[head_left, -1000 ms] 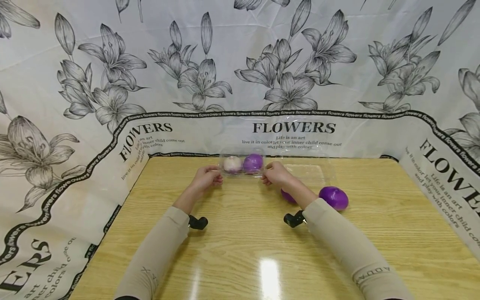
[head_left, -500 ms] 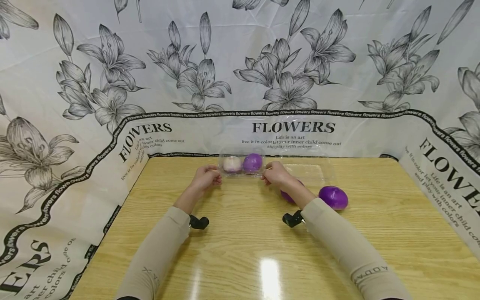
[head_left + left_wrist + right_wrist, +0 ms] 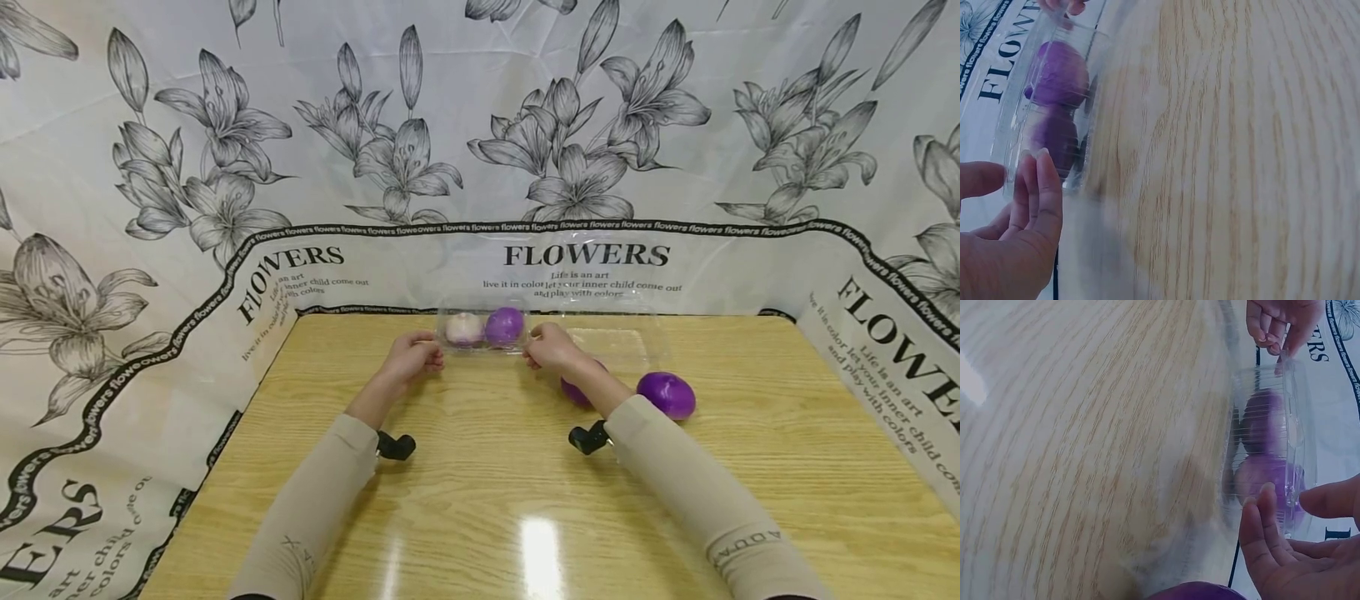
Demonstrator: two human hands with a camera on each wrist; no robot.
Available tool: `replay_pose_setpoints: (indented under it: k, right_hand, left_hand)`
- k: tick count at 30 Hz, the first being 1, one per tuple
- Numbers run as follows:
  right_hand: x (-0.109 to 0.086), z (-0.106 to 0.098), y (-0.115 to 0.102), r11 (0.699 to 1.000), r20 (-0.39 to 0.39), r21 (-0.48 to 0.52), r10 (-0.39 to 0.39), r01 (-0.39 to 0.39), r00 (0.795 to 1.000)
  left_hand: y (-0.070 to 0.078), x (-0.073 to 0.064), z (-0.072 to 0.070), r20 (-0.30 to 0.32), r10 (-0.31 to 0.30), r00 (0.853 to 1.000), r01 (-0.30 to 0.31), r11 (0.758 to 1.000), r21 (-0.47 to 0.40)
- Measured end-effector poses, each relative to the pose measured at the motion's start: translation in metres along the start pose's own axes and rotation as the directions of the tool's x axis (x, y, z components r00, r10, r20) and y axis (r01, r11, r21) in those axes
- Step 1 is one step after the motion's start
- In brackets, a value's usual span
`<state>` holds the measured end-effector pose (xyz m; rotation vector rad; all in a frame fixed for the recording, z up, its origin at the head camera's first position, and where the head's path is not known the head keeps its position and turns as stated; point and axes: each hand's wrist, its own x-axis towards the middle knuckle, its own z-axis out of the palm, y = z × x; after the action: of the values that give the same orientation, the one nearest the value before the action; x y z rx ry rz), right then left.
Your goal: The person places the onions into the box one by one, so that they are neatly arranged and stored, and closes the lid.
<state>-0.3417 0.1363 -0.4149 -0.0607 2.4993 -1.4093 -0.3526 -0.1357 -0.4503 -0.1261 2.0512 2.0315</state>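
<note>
A clear plastic clamshell box (image 3: 483, 350) stands at the back of the table. Inside it sit a whitish onion-like ball with a purple base (image 3: 464, 328) and a purple onion-like ball (image 3: 505, 326). My left hand (image 3: 412, 357) pinches the box's left end; in the left wrist view, thumb and fingertips (image 3: 1047, 169) lie on either side of its rim. At the right end my right hand (image 3: 552, 348) pinches the rim the same way, its thumb (image 3: 1325, 499) opposite the fingers in the right wrist view. The lid appears to be down over both balls.
Just right of the box, a second clear plastic container (image 3: 611, 348) stands with its lid raised. A shiny purple ball (image 3: 666, 396) lies beside my right forearm, and another purple ball (image 3: 574, 393) is partly hidden behind it. Flower-printed cloth (image 3: 420, 275) encloses the wooden table (image 3: 480, 500).
</note>
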Motion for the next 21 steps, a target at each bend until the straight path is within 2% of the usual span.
replay_pose_setpoints:
  k: [8, 14, 21]
  right_hand:
    - [-0.015, -0.013, -0.003, 0.987, -0.006, -0.159, -0.015, 0.014, 1.0]
    - [-0.033, -0.027, -0.008, 0.974, 0.016, -0.214, -0.073, 0.075, 0.997]
    - [-0.049, -0.038, -0.007, 0.944, 0.008, -0.289, -0.162, 0.157, 0.987]
  left_hand:
    - [0.004, -0.007, -0.002, 0.017, -0.046, 0.999, 0.045, 0.997, 0.055]
    - [0.01, -0.014, -0.007, 0.026, -0.006, 1.0, 0.002, 0.991, 0.134]
    - [0.016, -0.026, -0.007, 0.039, 0.043, 0.998, -0.05, 0.976, 0.21]
